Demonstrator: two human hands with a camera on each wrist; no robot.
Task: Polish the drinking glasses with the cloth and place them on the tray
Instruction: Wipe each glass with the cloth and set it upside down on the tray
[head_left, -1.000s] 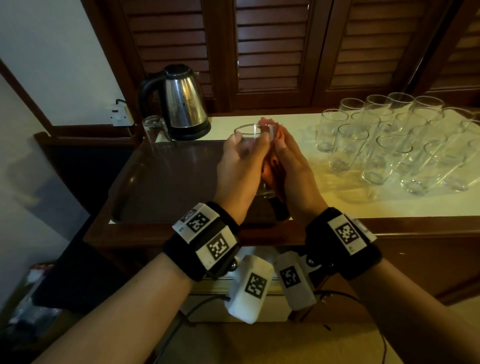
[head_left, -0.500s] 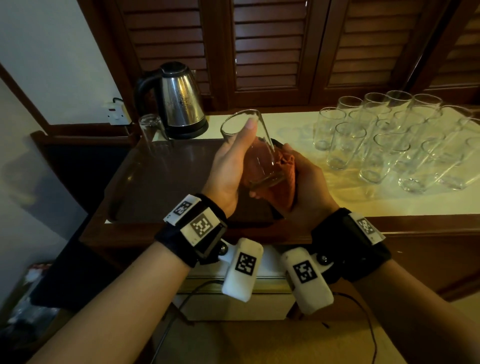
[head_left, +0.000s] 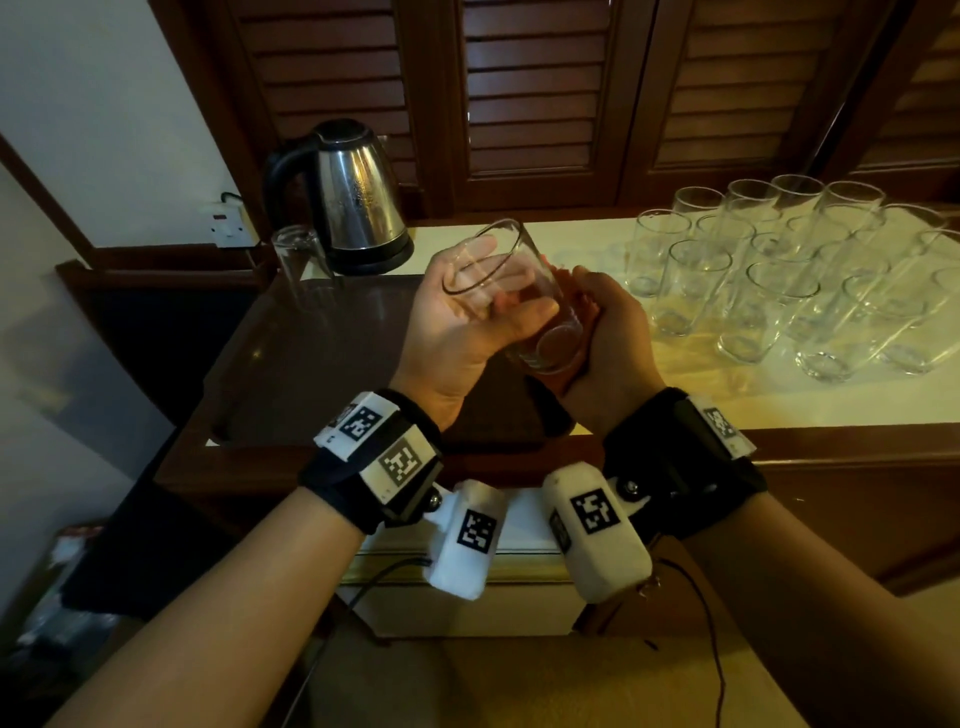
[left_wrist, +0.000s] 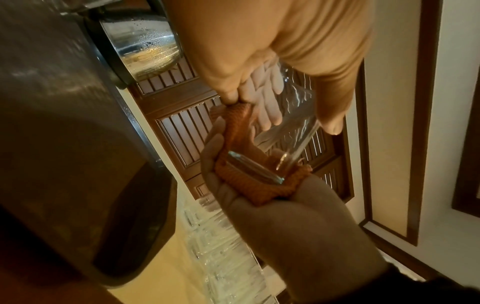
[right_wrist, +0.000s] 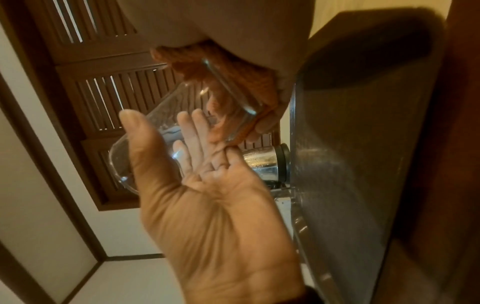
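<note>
The left hand (head_left: 457, 322) wraps thumb and fingers round a clear, smooth, tapered glass (head_left: 511, 296), tilted above the dark glossy tray (head_left: 311, 332). The right hand (head_left: 608, 332) cups its thick base in a knitted orange cloth (left_wrist: 244, 174). One glass (head_left: 298, 260) stands by the steel kettle (head_left: 353, 197); the cluster of glasses (head_left: 789, 270) is too overlapped to count.

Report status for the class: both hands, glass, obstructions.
Left hand grips the tilted clear drinking glass. Right hand cups its base in the orange knitted cloth. Dark wooden tray below, nothing blocking.
</note>
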